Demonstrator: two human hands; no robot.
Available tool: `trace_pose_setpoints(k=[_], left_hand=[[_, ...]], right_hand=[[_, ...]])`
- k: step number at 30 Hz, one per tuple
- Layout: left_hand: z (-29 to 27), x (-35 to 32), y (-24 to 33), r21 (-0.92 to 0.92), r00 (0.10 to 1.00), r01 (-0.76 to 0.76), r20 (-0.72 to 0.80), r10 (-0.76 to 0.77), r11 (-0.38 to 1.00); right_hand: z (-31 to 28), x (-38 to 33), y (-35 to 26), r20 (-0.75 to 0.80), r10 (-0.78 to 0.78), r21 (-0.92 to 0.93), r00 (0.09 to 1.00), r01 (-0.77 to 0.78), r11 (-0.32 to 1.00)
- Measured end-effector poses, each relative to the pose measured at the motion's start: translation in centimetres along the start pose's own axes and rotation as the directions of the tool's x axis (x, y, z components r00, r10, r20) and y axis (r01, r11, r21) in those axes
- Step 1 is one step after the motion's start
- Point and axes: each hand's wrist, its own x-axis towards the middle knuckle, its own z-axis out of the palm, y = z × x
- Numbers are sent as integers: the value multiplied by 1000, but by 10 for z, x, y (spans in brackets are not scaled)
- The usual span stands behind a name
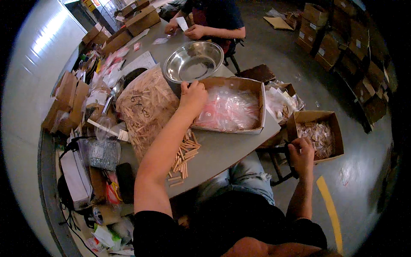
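My left hand (193, 102) reaches across the table, its fingers closed at the near rim of a shiny round metal bowl (192, 64). Nothing shows inside the bowl. Under my left forearm lies a large clear plastic bag (143, 103) of wooden dowels, with loose dowels (184, 158) spilled beside it. Right of that hand is an open cardboard box (233, 107) of clear plastic bags. My right hand (302, 154) is low on the right, fingers curled next to a black chair armrest (292, 160); what they hold, if anything, is hidden. Behind it, a cardboard box (338, 141) contains small bagged dowels.
Across the table a person (218, 25) handles a small white piece. Boxes, papers and tools crowd the table's left side (102, 94). Stacked cartons (338, 47) stand on the floor at far right. Another carton with plastic scraps (284, 100) sits beyond the table corner.
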Motion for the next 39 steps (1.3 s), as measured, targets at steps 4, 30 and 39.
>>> trace_pose_setpoints(k=[4,30,39], left_hand=[[-24,-4,-7,-444,980,35,-162,-119,895],[-94,-283,26,-950,736,114,278,-617,-292],[-99,-300,85,-674,810,340,565,-160,-656]], right_hand=[[6,4,-37,97,-20,94,995,11,996],[160,-3,-220,288,-621,362,729,517,776],[114,-3,-177,410,-409,254,816,329,910]])
